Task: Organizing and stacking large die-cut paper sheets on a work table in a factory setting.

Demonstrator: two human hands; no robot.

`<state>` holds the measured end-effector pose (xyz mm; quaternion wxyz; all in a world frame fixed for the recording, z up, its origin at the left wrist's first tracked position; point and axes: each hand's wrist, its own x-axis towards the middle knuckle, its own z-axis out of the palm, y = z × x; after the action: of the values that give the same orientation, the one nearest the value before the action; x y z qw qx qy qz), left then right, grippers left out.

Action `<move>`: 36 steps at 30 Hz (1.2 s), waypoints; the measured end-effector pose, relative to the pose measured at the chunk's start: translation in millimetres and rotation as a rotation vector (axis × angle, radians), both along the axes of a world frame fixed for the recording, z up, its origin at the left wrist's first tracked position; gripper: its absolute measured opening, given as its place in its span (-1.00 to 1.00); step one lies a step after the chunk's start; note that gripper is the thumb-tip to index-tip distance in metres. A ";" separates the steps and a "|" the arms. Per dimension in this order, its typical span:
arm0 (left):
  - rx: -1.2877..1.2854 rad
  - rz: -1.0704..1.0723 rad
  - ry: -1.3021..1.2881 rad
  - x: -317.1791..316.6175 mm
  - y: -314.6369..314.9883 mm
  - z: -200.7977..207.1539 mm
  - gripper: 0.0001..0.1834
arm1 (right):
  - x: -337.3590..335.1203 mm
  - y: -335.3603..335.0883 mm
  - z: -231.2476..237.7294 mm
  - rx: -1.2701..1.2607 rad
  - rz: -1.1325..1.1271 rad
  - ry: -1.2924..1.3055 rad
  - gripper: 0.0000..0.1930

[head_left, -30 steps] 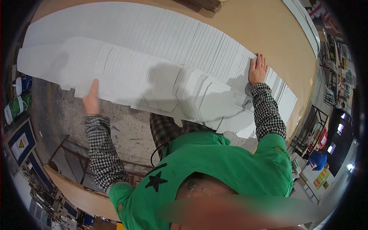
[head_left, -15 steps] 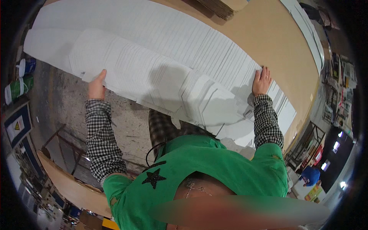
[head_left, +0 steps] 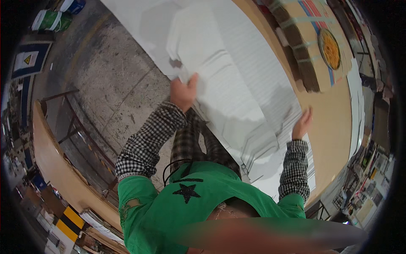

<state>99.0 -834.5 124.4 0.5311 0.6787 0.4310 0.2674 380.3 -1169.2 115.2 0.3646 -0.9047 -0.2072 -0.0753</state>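
Note:
White die-cut cardboard sheets (head_left: 237, 101) lie fanned out in overlapping rows in front of me, somewhat blurred. At their near left edge, my left hand (head_left: 182, 94) is closed on the sheets, thumb on top and the other fingers hidden from sight. My right hand (head_left: 302, 124) is over the far right edge of the sheets, its fingers stretched out and slightly blurred; whether it touches them I cannot tell. Under the white sheets lies a large brown board (head_left: 334, 114).
A strapped stack of printed cartons (head_left: 313, 42) stands on the brown board at the far right. On the concrete floor (head_left: 114, 80) to the left are a green bucket (head_left: 53, 21) and a blue bucket (head_left: 72, 6). A metal frame (head_left: 74, 118) and a curved brown panel (head_left: 63, 165) are at lower left.
The view has turned to the right, bringing the printed carton stack into sight. My left hand now appears nearer the middle, still at the sheets' edge; my right hand has shifted along the far edge.

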 end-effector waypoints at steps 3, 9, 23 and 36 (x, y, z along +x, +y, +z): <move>-0.140 -0.084 -0.149 -0.4 -8.7 24.9 -0.73 | -15.7 152.9 28.8 0.135 0.400 0.503 -0.65; -0.441 -0.263 -0.142 -17.2 12.8 36.2 -0.63 | -43.7 330.4 71.4 -0.116 0.719 1.157 -0.64; -0.743 0.381 -0.452 10.4 84.6 -34.7 -0.42 | -67.2 339.9 33.8 -0.266 0.662 0.932 -0.69; -0.464 0.505 -0.242 21.7 86.8 -28.6 -0.49 | -59.1 337.6 24.8 -0.320 0.567 1.002 -0.71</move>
<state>120.7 -747.7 95.9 0.6354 0.3758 0.5683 0.3635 321.2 -831.6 140.1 0.2827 -0.7833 -0.2521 0.4930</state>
